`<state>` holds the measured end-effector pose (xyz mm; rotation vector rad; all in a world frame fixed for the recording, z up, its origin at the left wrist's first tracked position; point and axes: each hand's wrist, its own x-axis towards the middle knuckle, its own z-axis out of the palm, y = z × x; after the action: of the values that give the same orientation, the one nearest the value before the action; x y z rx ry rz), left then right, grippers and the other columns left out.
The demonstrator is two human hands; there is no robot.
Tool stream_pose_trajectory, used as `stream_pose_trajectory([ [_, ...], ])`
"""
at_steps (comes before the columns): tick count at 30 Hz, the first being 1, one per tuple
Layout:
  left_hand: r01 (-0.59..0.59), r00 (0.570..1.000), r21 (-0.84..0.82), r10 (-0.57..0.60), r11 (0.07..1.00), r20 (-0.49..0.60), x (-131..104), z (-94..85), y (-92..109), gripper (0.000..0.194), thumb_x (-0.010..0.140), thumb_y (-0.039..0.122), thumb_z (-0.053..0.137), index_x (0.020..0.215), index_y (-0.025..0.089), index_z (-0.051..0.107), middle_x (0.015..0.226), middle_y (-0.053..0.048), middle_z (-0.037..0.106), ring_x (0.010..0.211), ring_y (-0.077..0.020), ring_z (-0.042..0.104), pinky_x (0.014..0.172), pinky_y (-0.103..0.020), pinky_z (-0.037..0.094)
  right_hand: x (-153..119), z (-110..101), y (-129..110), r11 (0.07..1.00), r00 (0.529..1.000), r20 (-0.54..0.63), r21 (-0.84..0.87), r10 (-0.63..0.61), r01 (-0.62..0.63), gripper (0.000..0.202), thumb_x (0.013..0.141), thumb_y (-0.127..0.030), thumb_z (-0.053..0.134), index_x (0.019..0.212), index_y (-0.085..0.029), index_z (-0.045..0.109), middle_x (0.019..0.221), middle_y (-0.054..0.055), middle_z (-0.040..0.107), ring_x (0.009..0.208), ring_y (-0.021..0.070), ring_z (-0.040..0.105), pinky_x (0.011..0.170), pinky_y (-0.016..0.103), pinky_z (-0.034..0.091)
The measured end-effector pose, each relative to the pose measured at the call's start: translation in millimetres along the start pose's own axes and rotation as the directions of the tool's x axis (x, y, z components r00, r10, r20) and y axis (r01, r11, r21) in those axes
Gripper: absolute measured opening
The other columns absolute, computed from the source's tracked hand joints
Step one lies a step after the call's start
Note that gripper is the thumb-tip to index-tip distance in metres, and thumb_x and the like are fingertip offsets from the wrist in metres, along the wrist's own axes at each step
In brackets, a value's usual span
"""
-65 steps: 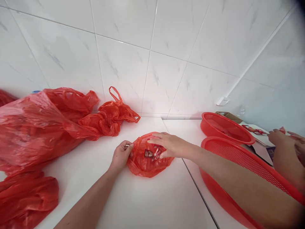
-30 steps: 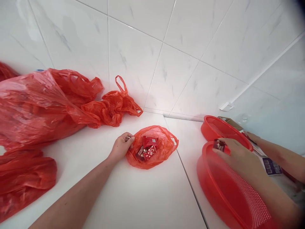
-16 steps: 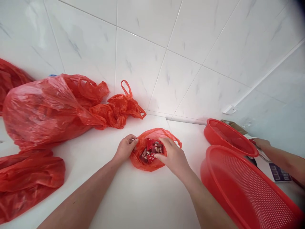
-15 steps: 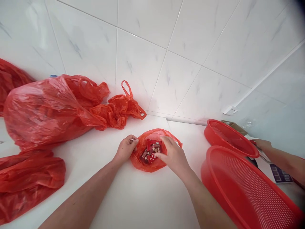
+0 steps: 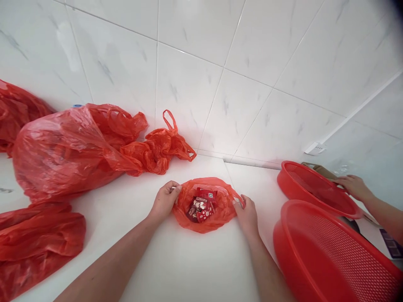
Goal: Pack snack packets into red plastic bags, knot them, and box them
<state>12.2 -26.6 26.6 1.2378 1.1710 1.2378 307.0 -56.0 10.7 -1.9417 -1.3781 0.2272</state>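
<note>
A thin red plastic bag (image 5: 220,188) lies spread on the white table with its mouth facing up. Inside it are several small red and dark-brown printed packets (image 5: 203,205). My left hand (image 5: 164,200) pinches the bag's left edge between thumb and fingers. On the other side, my right hand (image 5: 247,214) grips the bag's right handle, and a loop of red plastic shows between the fingers.
Full and crumpled red plastic bags (image 5: 69,147) lie on the left along the tiled wall. Two red mesh baskets (image 5: 315,247) stand at the right. Behind them, another person's hand (image 5: 354,186) touches the farther basket (image 5: 317,188). A scale-like panel (image 5: 392,243) shows at the right edge.
My right hand has moved from over the packets to the bag's right handle and taken hold of it. The bag's mouth is wider. The other person's hand has shifted to the basket's rim.
</note>
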Motion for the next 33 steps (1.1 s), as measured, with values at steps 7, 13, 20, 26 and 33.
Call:
stream_pose_trajectory([
  [7, -0.004, 0.999, -0.072, 0.0, 0.997, -0.054, -6, 3.1, 10, 0.027, 0.077, 0.045, 0.059, 0.084, 0.02, 0.05, 0.05, 0.009, 0.042, 0.047, -0.0079, 0.039, 0.049, -0.018, 0.032, 1, -1, -1, 0.994, 0.999, 0.035, 0.111, -0.014, 0.01, 0.024, 0.078, -0.043, 0.051, 0.079, -0.02, 0.058, 0.092, 0.005, 0.058, 0.084, 0.02, 0.055, 0.075, 0.031, 0.042],
  [13, -0.078, 0.994, 0.016, 0.079, 0.997, -0.074, -10, 7.9, 5, 0.041, 0.076, 0.045, 0.059, 0.108, 0.022, 0.047, 0.062, 0.007, 0.048, 0.055, -0.0109, 0.048, 0.057, -0.023, 0.041, -7, -6, -9, 0.962, 0.998, -0.012, 0.27, 0.055, -0.05, 0.033, 0.078, -0.046, 0.052, 0.061, -0.022, 0.039, 0.064, -0.003, 0.046, 0.06, 0.013, 0.042, 0.055, 0.025, 0.034],
  [20, -0.032, 0.972, 0.343, 0.109, 0.939, -0.207, -38, 3.1, 5, 0.06, 0.066, 0.046, 0.067, 0.118, 0.025, 0.046, 0.09, 0.0, 0.06, 0.069, -0.0155, 0.056, 0.065, -0.029, 0.045, -5, -9, -7, 0.901, 0.994, 0.029, 0.422, 0.101, -0.103, 0.034, 0.077, -0.047, 0.055, 0.062, -0.022, 0.039, 0.057, -0.007, 0.041, 0.055, 0.0112, 0.037, 0.051, 0.023, 0.03],
  [26, 0.058, 0.995, 0.15, -0.045, 0.987, -0.087, -27, -0.9, 43, 0.054, 0.068, 0.041, 0.067, 0.113, 0.019, 0.048, 0.073, 0.001, 0.06, 0.054, -0.0125, 0.054, 0.051, -0.024, 0.041, 0, -13, -18, 0.844, 0.995, 0.014, 0.527, 0.103, -0.095, 0.036, 0.076, -0.048, 0.056, 0.059, -0.021, 0.04, 0.054, -0.006, 0.042, 0.053, 0.0109, 0.036, 0.05, 0.023, 0.03],
  [33, -0.41, 0.903, -0.036, 0.401, 0.911, -0.152, -5, 11.1, 169, 0.049, 0.066, 0.031, 0.071, 0.11, 0.018, 0.052, 0.069, 0.004, 0.056, 0.056, -0.0091, 0.054, 0.056, -0.021, 0.043, 0, -81, -111, 0.55, 0.968, -0.25, 0.811, 0.02, 0.198, 0.028, 0.08, -0.046, 0.056, 0.072, -0.02, 0.052, 0.057, -0.006, 0.048, 0.052, 0.009, 0.043, 0.052, 0.021, 0.036],
])
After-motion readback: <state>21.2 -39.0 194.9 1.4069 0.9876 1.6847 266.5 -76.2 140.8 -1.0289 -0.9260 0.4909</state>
